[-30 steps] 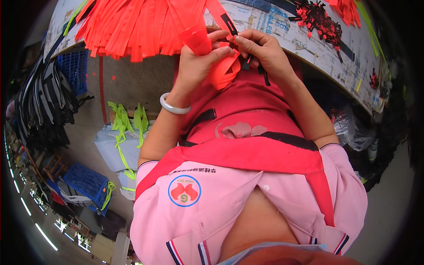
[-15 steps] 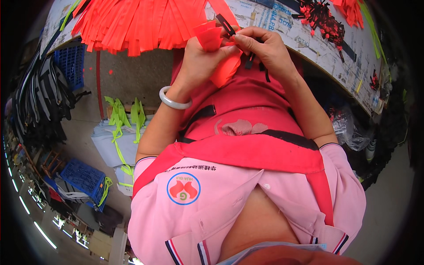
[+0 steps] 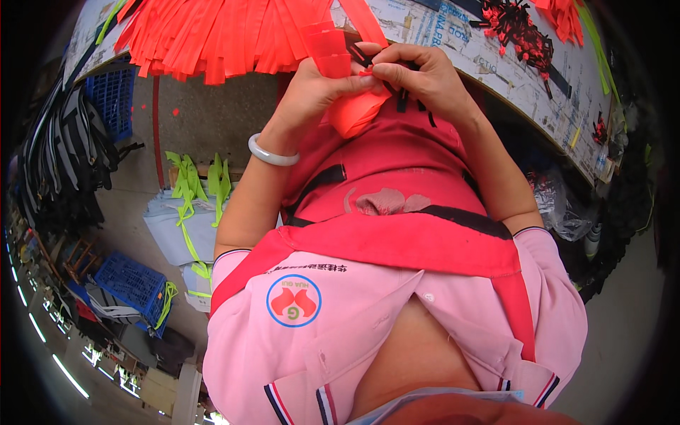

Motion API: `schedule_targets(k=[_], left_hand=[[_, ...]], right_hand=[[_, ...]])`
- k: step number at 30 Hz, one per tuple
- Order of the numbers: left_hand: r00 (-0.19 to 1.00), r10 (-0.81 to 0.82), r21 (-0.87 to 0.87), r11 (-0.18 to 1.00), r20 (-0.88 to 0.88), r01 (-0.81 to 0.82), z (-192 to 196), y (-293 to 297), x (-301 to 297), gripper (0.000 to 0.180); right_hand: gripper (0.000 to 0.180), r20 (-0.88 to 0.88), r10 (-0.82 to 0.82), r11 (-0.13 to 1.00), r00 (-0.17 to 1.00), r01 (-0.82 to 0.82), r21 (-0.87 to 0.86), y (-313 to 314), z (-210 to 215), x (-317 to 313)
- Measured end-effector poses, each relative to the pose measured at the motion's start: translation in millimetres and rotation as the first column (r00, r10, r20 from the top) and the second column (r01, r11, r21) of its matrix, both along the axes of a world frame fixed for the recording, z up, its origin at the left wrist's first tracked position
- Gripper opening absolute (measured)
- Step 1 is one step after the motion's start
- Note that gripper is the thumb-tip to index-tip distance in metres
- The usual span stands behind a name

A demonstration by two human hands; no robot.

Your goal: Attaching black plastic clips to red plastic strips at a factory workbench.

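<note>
My left hand (image 3: 316,91) is closed on an orange-red fabric strip (image 3: 354,117), whose folded end stands up above the fingers while the rest hangs below the thumb. Close beside it, my right hand (image 3: 423,76) pinches at a black strap piece (image 3: 360,53) where it meets the strip. Several black strap ends (image 3: 402,100) dangle under the right fingers. How strap and strip join is hidden by the fingertips. A thick row of orange-red strips (image 3: 219,42) drapes over the table edge left of my hands.
The worktable (image 3: 453,35) carries a heap of black straps with red bits (image 3: 520,42). Blue crates (image 3: 110,103), hanging black-and-grey straps (image 3: 71,149) and pale stacked sheets with yellow-green straps (image 3: 180,219) are at left. A clear plastic bag (image 3: 563,209) sits below the table at right.
My left hand has shifted slightly left, and its wrist has turned a little. The black strap has sunk lower between the fingers, and the fabric's lower part looks more bunched.
</note>
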State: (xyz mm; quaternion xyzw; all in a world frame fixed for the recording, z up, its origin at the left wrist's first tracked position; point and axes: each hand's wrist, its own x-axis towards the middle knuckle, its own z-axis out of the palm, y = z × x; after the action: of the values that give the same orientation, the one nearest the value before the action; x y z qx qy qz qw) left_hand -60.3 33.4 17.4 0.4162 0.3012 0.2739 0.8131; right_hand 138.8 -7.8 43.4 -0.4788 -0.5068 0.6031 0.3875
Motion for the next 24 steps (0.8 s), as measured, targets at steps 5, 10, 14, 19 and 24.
schedule_targets(k=[5,10,14,19,24], left_hand=[[0.999,-0.027,-0.066,0.998,-0.027,0.025,1,-1,-2,0.039],[0.998,0.039,0.103,0.994,-0.048,-0.034,-2,-6,-4,0.041],[0.988,0.002,0.173,0.985,-0.153,0.025,-9,-7,-10,0.033],[0.991,0.005,0.186,0.982,-0.136,0.021,6,-5,-4,0.022],[0.994,0.071,0.172,0.983,-0.080,-0.057,-2,-8,-5,0.008]], right_hand=[[0.017,0.021,-0.087,0.970,0.996,0.090,-0.227,-1,1,-4],[0.018,0.026,-0.042,0.990,0.999,0.045,-0.132,-6,-8,-6],[0.018,-0.023,-0.029,0.995,0.999,0.027,-0.101,-6,-4,-11],[0.019,0.049,0.026,0.998,0.998,-0.023,-0.054,-2,0,-5],[0.019,0.063,0.032,0.999,0.998,-0.029,-0.039,-4,0,-11]])
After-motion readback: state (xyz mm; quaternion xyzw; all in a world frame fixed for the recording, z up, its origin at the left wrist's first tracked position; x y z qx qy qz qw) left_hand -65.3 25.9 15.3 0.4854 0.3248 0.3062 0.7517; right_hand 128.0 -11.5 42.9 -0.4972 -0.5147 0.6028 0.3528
